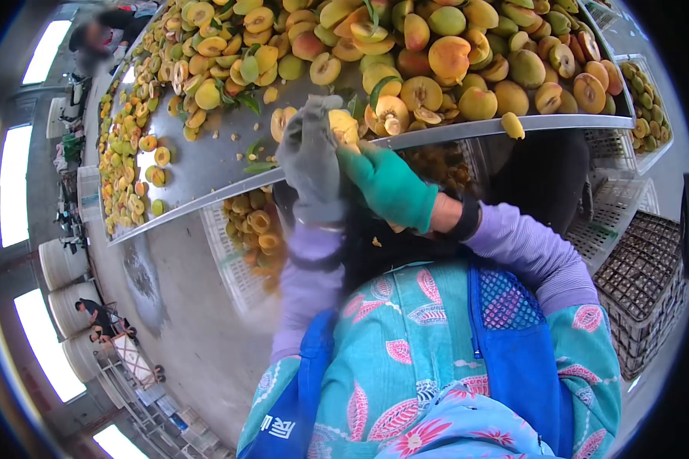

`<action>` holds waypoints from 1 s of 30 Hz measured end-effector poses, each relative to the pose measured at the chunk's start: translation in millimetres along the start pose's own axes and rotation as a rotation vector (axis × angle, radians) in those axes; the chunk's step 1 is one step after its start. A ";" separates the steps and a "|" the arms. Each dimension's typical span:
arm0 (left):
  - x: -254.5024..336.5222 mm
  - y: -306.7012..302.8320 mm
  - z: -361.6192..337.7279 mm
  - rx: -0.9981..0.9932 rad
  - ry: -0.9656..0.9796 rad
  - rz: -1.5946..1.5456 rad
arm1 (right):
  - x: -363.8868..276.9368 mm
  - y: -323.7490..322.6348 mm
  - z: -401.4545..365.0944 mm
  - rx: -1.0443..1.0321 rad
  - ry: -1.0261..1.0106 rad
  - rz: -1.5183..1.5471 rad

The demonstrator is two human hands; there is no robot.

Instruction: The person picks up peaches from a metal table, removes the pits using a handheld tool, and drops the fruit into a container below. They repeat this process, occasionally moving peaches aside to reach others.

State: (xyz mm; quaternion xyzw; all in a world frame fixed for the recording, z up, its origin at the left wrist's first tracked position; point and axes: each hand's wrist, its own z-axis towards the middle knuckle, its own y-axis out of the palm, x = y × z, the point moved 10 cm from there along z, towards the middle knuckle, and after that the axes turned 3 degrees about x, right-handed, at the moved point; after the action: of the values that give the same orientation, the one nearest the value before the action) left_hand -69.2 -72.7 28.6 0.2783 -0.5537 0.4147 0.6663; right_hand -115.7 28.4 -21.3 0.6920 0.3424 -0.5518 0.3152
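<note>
Over the near edge of a metal table (pixel 283 107), my left hand (pixel 311 153) in a grey glove is closed around a yellow peach piece (pixel 344 128). My right hand (pixel 394 183), in a green glove, touches the lower side of the same piece with its fingers pressed together. Whether the right hand holds a tool is hidden. Halved and whole peaches (pixel 448 57) are heaped on the table just beyond my hands. A halved peach with its stone showing (pixel 390 115) lies right beside the piece.
Below the table edge stands a white crate (pixel 233 260) with peach halves. At the right are a crate of green fruit (pixel 647 107), a white crate (pixel 608 222) and dark stacked crates (pixel 639 283). Other people (pixel 96 317) are far off at the left.
</note>
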 end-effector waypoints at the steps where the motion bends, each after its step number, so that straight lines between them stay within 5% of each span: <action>1: -21.7 4.8 7.5 -0.089 -0.298 -0.128 | 4.2 5.9 -4.5 -0.072 0.189 0.228; 4: -21.0 8.0 14.5 -0.105 -0.345 -0.028 | -5.4 13.0 -10.8 -0.112 0.421 0.487; 6: -16.4 9.1 19.3 -0.057 -0.239 -0.032 | -16.2 -1.6 -10.1 0.061 0.192 0.094; 7: -16.5 8.5 19.0 -0.045 -0.252 -0.048 | -18.1 4.7 5.4 0.086 0.038 0.217; 10: -29.1 8.6 24.7 -0.103 -0.368 -0.007 | -0.3 12.9 -5.0 -0.086 0.346 0.296; 13: -31.7 11.4 32.4 -0.199 -0.356 0.260 | 5.9 21.7 8.5 -0.105 0.303 0.393; 16: -22.9 16.6 31.2 -0.144 -0.330 0.071 | -6.6 35.3 -7.0 -0.160 0.505 0.801; 19: -42.2 21.4 24.2 -0.265 -0.500 -0.074 | -20.0 54.3 -11.7 -0.519 0.469 1.172; 23: -24.0 42.6 6.0 -0.562 -0.551 -0.362 | -39.2 57.4 -24.2 -0.747 0.434 1.375; 26: -11.0 30.1 -7.1 -0.340 -0.602 -0.609 | -33.8 59.6 -35.5 -0.813 0.512 1.383; 29: 9.7 -47.9 -33.6 0.102 -0.408 -0.473 | -35.3 73.4 -68.4 -0.844 0.674 1.296; 30: 2.3 -74.5 -35.8 0.041 -0.454 -0.643 | -28.1 71.1 -71.7 -0.801 0.732 1.315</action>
State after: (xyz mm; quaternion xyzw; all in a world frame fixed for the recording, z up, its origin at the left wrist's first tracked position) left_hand 13.2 -79.8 29.0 0.5355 -0.5630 0.1239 0.6172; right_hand -22.3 42.9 24.2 0.7213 0.1206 0.1646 0.6619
